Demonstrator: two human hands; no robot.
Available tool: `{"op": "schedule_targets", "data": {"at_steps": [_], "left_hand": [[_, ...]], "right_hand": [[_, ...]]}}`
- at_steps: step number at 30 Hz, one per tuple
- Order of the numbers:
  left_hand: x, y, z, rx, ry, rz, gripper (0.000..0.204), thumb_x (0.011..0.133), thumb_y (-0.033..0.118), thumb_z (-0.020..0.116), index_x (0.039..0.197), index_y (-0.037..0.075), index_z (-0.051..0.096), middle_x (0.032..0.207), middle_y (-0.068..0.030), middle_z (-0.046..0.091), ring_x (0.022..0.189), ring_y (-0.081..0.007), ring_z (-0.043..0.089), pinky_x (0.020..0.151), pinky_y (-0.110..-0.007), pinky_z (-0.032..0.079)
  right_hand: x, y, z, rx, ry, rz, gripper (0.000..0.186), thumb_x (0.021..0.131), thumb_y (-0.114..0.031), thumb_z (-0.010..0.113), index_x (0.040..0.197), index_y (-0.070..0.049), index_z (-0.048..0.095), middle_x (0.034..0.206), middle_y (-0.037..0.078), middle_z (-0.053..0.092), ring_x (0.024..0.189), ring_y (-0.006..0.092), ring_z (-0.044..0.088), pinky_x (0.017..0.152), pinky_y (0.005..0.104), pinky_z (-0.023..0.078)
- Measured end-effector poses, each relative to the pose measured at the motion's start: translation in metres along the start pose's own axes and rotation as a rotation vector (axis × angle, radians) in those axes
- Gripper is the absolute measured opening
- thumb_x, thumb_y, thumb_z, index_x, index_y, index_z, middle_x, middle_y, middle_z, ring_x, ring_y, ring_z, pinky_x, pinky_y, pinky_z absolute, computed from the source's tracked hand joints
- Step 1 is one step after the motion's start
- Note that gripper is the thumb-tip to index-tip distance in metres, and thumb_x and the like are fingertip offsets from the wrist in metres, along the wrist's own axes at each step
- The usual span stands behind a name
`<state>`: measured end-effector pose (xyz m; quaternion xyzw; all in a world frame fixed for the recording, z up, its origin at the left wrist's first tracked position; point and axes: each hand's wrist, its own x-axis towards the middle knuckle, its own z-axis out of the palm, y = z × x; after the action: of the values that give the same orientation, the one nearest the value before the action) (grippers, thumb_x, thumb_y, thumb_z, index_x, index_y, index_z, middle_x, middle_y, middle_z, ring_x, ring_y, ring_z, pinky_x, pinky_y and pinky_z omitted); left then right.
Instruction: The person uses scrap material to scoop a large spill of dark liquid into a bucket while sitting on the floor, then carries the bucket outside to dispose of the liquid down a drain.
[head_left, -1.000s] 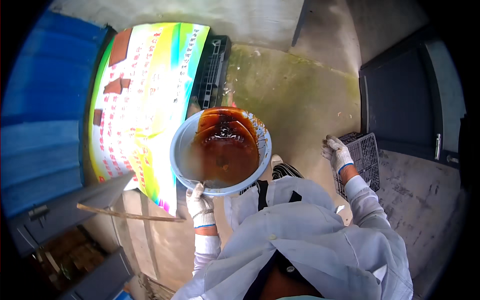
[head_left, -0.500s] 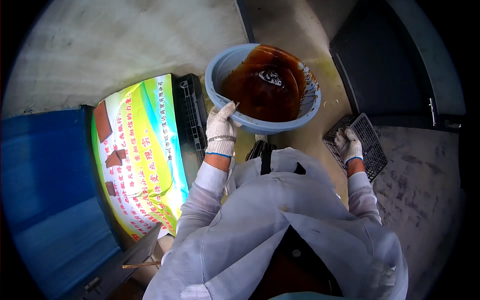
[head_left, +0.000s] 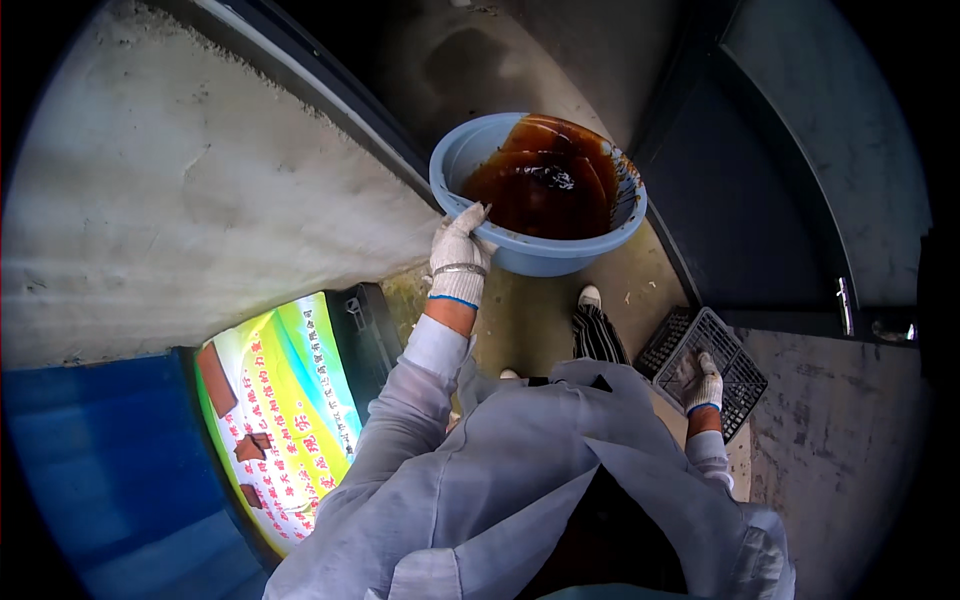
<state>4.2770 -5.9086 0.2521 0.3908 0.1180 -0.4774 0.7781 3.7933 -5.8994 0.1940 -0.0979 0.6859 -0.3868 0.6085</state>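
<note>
A pale blue plastic basin [head_left: 545, 262] is held out in front of me, tilted to the side. Thick, glossy dark brown liquid [head_left: 545, 195] fills much of its inside and coats the far and right wall. My left hand [head_left: 462, 250], in a white knitted glove, grips the near-left rim, thumb over the edge. Lower down at the right, my right hand [head_left: 703, 384] wears a similar glove, its fingers loosely curled and the palm bare of any object. It shows in front of a grey lattice crate [head_left: 742, 377]; whether they touch I cannot tell.
A concrete wall [head_left: 200, 170] runs along the left, with a dark frame edge beyond it. At lower left are a blue panel [head_left: 100, 440], a bright printed sheet [head_left: 285, 400] and a black crate [head_left: 368, 325]. Right stands a dark door [head_left: 750, 190] with a metal handle [head_left: 843, 305].
The view has moved forward and turned: the printed sheet, door handle and grey crate sit lower. A striped trouser leg and shoe now show below the basin. My left hand still grips the rim.
</note>
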Motion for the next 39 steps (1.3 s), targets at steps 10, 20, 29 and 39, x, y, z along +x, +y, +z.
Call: {"op": "schedule_targets", "data": {"at_steps": [10,20,29,39], "left_hand": [[0.135,0.017,0.076,-0.101,0.175,0.106,0.023,0.074,-0.006,0.062,0.093,0.000,0.052,0.085,-0.0110,0.061,0.074,-0.0216,0.061,0.062,-0.032,0.053],[0.307,0.124,0.101,-0.131,0.253,0.186,0.015,0.076,-0.001,0.061,0.090,0.002,0.056,0.077,-0.0069,0.061,0.058,-0.0143,0.056,0.042,-0.024,0.045],[0.526,0.334,0.124,-0.183,0.359,0.248,0.017,0.075,0.006,0.062,0.091,0.004,0.056,0.080,-0.0062,0.062,0.055,-0.0158,0.055,0.039,-0.024,0.043],[0.821,0.605,0.125,-0.328,0.294,0.190,0.020,0.076,0.004,0.060,0.096,0.002,0.055,0.086,-0.0080,0.061,0.054,-0.0152,0.051,0.040,-0.024,0.039]], "right_hand": [[0.092,-0.136,0.191,-0.112,-0.371,-0.081,0.049,0.080,-0.024,0.061,0.124,-0.009,0.045,0.102,0.008,0.057,0.084,0.0206,0.054,0.069,0.0344,0.048],[0.115,-0.187,0.465,-0.157,-0.562,-0.029,0.033,0.083,-0.012,0.057,0.114,-0.005,0.049,0.091,0.010,0.058,0.074,0.0200,0.057,0.062,0.0307,0.049],[0.094,-0.200,0.783,-0.336,-0.415,-0.029,0.021,0.080,-0.010,0.058,0.101,-0.003,0.056,0.086,0.010,0.058,0.073,0.0209,0.057,0.062,0.0314,0.047],[0.142,-0.150,1.084,-0.471,-0.329,0.043,0.025,0.080,-0.014,0.051,0.061,-0.016,0.037,0.056,-0.002,0.035,0.049,0.0134,0.034,0.046,0.0294,0.030]]}}
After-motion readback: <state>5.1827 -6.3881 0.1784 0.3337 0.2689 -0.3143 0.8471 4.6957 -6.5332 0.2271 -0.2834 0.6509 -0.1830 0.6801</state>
